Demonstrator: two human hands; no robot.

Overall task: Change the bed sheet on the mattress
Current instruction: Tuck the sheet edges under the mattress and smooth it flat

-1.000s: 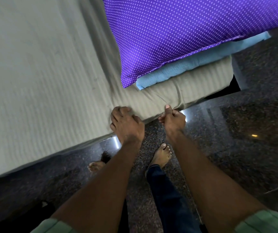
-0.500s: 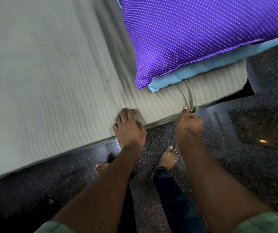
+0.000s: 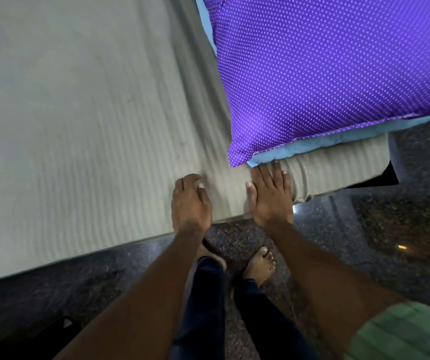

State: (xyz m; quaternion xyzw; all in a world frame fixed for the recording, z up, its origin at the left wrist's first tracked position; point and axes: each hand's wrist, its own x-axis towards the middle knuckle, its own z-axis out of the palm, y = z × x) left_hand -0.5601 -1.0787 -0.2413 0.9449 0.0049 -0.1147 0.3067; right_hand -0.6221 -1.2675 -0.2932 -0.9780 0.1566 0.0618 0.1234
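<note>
Bed sheet (image 3: 84, 141), grey-beige with a fine ribbed weave, is spread over the mattress (image 3: 338, 165) and fills the upper left of the head view, hanging down over the near edge. Long creases are seen in the cloth beside the pillows.

Both hands are laid on the sheet at the near edge of the bed. The left hand (image 3: 190, 203) rests on the cloth with its fingers bent, their tips pressed into the fabric; whether any cloth is pinched under them cannot be told. The right hand (image 3: 271, 196) is laid flat, fingers straight and spread, palm down on the sheet just below the corner of the pillows, with the fingertips touching or nearly touching the lower pillow. The two hands are near each other but apart, with a strip of sheet between them.

A purple pillow (image 3: 325, 74) with white dots is stacked on a light blue pillow (image 3: 325, 141), both lying on the bed at upper right.

Below, a dark speckled polished floor (image 3: 390, 229) is seen, with two bare feet and dark trouser legs. A green sleeve (image 3: 403, 333) is visible on the right arm.
</note>
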